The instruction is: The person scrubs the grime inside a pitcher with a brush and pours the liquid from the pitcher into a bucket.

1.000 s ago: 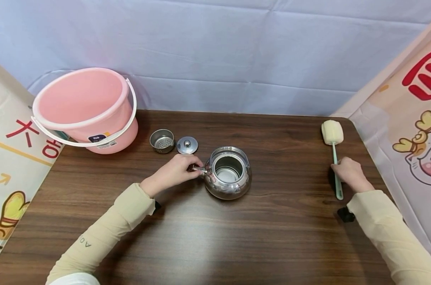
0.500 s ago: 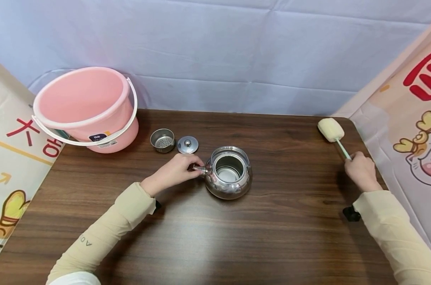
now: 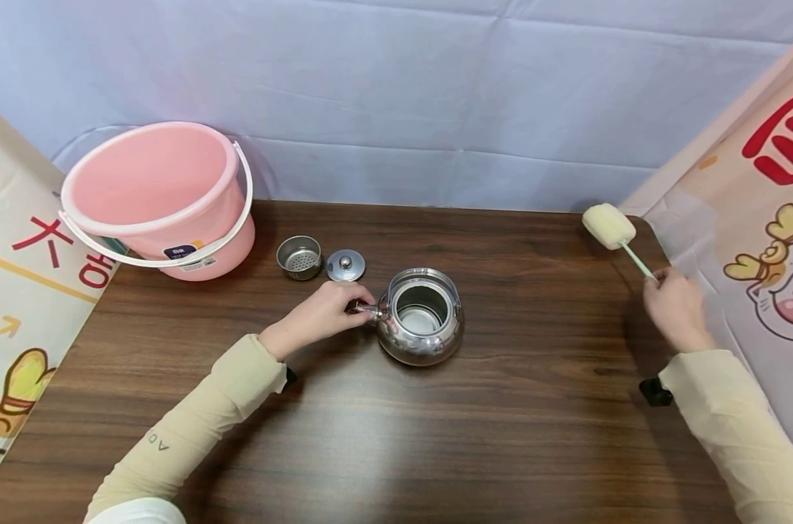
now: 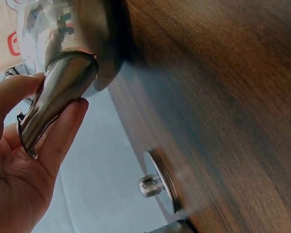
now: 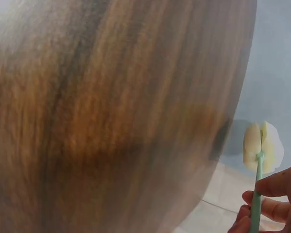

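A shiny steel teapot (image 3: 421, 346) stands uncovered on the table, its wide mouth facing up. My left hand (image 3: 327, 314) pinches the teapot's spout (image 4: 63, 92) between thumb and fingers, as the left wrist view shows up close. Over at the right side, my right hand (image 3: 676, 309) grips the pale green handle (image 5: 257, 194) of a sponge brush. The brush's cream sponge head (image 3: 609, 225) points away toward the back right corner, raised over the table. Between the teapot and the bucket lie a round steel lid (image 3: 345, 266) with a knob and a perforated strainer cup (image 3: 299, 259).
A pink bucket (image 3: 173, 251) with a white handle stands at the back left of the dark wooden table (image 3: 501, 437). A pale cloth backdrop (image 3: 396, 102) hangs behind the table, and printed cloths flank both sides.
My right hand has lifted the sponge brush and shifted it right, with its handle tilting toward me. The left hand and teapot have hardly moved.
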The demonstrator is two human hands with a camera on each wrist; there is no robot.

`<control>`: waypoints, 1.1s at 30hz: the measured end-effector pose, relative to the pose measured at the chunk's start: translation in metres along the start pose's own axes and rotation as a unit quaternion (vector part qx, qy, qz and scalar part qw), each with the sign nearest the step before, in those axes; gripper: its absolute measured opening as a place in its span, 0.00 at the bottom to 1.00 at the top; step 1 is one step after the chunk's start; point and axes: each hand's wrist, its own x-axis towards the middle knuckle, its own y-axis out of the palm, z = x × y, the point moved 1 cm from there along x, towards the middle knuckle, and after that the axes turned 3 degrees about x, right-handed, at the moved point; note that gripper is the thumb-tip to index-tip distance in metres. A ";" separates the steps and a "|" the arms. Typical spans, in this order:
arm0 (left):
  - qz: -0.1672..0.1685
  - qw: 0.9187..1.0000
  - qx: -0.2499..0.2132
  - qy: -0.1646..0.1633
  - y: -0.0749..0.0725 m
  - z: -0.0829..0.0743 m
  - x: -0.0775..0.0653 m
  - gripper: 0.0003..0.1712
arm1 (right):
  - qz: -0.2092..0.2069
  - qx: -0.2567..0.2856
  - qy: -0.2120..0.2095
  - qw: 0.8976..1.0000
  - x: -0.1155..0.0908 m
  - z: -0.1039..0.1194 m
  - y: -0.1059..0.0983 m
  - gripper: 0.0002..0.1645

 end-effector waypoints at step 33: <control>0.004 1.000 -0.002 -0.003 0.000 0.001 0.001 0.07 | -0.075 0.003 -0.136 0.988 -0.030 0.062 -0.018 0.16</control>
